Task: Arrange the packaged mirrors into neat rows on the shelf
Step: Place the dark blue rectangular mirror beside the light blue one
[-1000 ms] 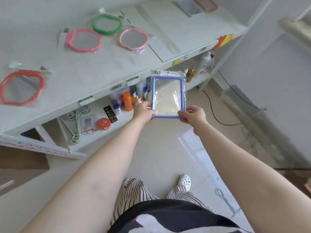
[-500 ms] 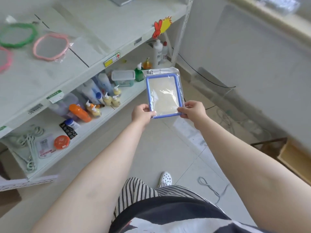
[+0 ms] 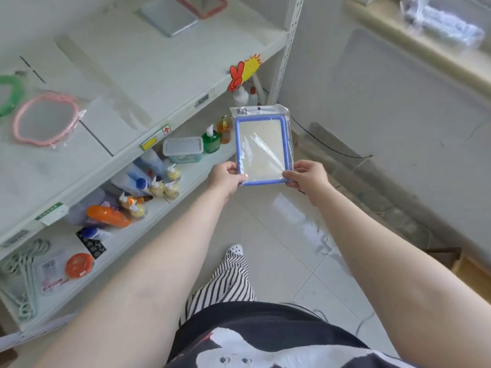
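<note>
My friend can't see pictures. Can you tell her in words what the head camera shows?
Two bare hands, left hand and right hand, hold a blue-framed mirror in clear plastic wrap by its bottom corners, above a pale tiled floor. To the left, a white shelf holds a pink-framed mirror and part of a green one.

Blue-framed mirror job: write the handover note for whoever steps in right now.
Left hand: pinching the lower left corner of the blue-framed mirror.
Right hand: pinching its lower right corner.
The mirror, in its clear bag, is held in the air over the floor, beside the shelf's right end, not yet set down.
On the top shelf: pink round mirror and green round mirror at the left, partly cut off; a red-framed mirror and a grey flat item at the far end.
Done: no neat row visible yet.
Left: place the blue one, then line up the rest.
</note>
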